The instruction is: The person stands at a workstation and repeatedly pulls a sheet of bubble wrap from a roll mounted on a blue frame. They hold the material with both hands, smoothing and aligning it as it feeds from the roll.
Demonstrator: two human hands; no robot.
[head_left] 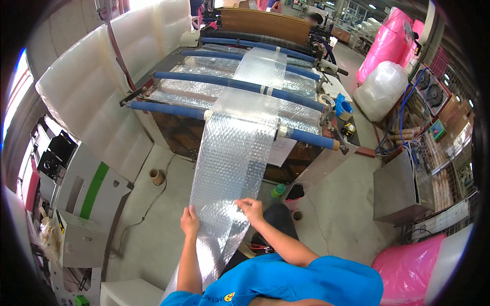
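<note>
A long strip of clear, shiny bubble wrap (229,158) runs over the blue rollers (217,79) of a machine and hangs down toward me, passing between my arms. My left hand (190,221) holds its left edge, fingers closed round the margin. On the right side of the strip, my right hand (250,211) pinches the film between thumb and fingers. Below my hands the strip continues down past my left forearm, where the film looks folded and catches the light. Its lower end is hidden.
Tall stacks of white foam sheeting (89,81) stand at the left, above a grey machine (84,239). Blue tape (343,106) and a tape measure (349,129) lie at the right. A green bottle (278,190) and a cardboard tube (156,176) stand on the floor, near a cable.
</note>
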